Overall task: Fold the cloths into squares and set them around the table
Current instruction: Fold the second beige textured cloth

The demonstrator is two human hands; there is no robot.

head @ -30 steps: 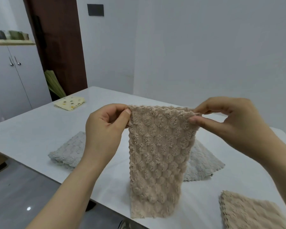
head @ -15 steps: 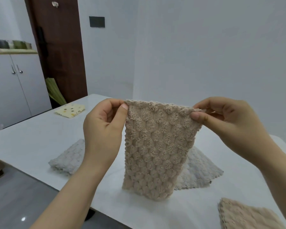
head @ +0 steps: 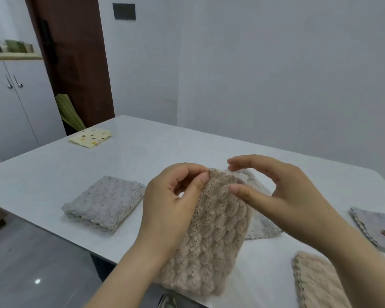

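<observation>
A beige bobbled cloth (head: pixel 211 236) lies lengthwise at the near edge of the white table (head: pixel 42 178), its lower end hanging over the edge. My left hand (head: pixel 173 207) pinches its far left corner between thumb and fingers. My right hand (head: pixel 278 196) hovers just over the far right corner with thumb and fingers spread apart, holding nothing. Under the beige cloth lies a pale grey cloth (head: pixel 260 221), spread flat and partly hidden.
A folded grey cloth (head: pixel 105 203) lies to the left. A folded dotted yellow cloth (head: pixel 91 137) sits at the far left corner. A folded beige cloth (head: pixel 318 283) and a thin grey folded cloth (head: pixel 378 232) lie at the right. Walls stand close behind.
Both hands lowered the beige cloth from hanging upright onto the table. My right hand let go of its corner and opened. The view tilted down.
</observation>
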